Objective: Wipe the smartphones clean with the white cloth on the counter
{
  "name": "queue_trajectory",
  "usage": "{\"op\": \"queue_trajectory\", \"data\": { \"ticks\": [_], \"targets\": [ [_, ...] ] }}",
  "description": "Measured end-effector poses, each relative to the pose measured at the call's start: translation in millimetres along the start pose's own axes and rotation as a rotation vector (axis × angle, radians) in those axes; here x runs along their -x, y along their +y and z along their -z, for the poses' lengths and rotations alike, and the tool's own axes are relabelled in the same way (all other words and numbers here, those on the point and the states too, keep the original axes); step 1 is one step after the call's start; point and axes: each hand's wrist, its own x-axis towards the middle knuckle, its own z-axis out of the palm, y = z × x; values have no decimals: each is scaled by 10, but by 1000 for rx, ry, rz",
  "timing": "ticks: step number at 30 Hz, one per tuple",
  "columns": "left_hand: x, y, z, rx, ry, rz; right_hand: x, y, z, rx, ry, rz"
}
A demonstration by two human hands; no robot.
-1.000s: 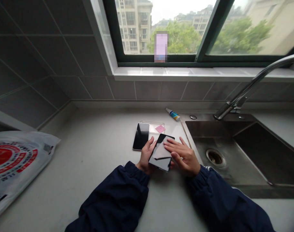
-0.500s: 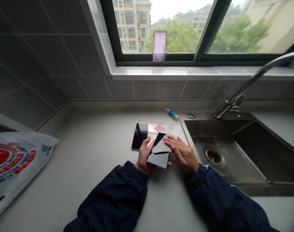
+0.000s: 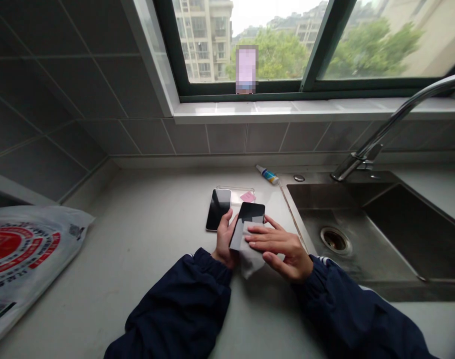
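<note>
The smartphone sits in the left hand, whose grip closes around its edge over the tabletop, and it now stands squarer than in the earlier frame, when it lay tilted. The grey cloth has shifted down and hangs past the phone's lower edge, baring the upper screen, while the right hand lies open across it. Just beside the left hand lies a second smartphone, and beyond are one clear plastic sleeve, one pink note, one small tube and one steel sink.
</note>
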Motion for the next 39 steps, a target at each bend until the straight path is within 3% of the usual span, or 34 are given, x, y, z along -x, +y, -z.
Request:
{"op": "queue_trajectory", "data": {
  "ticks": [10, 14, 19, 25, 35, 39],
  "targets": [
    [-72, -52, 43, -69, 82, -93, 6, -34, -102, 187, -205, -21],
    [-76, -91, 9, -61, 40, -137, 46, 55, -135, 253, -238, -91],
    [-52, -121, -20, -74, -85, -86, 81, 196, -132, 334, -125, -306],
    [9, -80, -52, -129, -141, 62, 61, 254, -77, 331, 53, -540],
    [3, -82, -3, -227, -101, -38, 21, 193, -33, 153, 190, -501],
    [-13, -101, 52, -243, -99, -12, 11, 175, -55, 105, 227, -501]
  ]
}}
